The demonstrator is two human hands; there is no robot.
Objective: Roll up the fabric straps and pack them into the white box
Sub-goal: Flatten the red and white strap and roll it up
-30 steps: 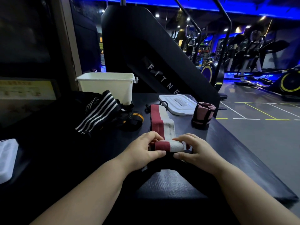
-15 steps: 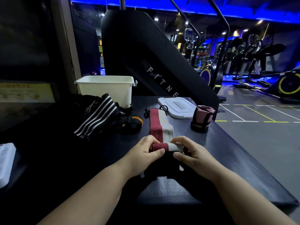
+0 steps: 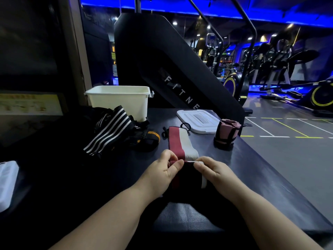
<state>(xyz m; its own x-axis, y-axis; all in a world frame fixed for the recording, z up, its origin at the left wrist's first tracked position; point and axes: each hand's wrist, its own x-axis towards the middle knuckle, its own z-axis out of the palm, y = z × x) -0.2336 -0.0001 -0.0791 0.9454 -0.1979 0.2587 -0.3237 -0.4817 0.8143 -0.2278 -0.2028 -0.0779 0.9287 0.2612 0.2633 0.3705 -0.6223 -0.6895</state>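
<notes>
A red, white and black fabric strap (image 3: 180,143) lies flat on the dark table, running away from me. Its near end is wound into a roll between my hands. My left hand (image 3: 163,173) pinches the roll's left end with thumb and fingers. My right hand (image 3: 214,173) pinches the right end. The white box (image 3: 119,101) stands open at the back left, its inside hidden. A pink and black strap (image 3: 227,134) stands rolled at the right. A black strap with white stripes (image 3: 108,134) lies in a heap at the left.
The box's white lid (image 3: 198,120) lies flat behind the strap. A black and yellow strap (image 3: 149,139) sits beside the striped heap. A white object (image 3: 7,184) lies at the table's left edge. The table's right edge drops to the gym floor; a large black machine (image 3: 171,69) stands behind.
The roll has grown and moved away from me along the strap, leaving less flat strap. Both hands have kept their pinch on its ends.
</notes>
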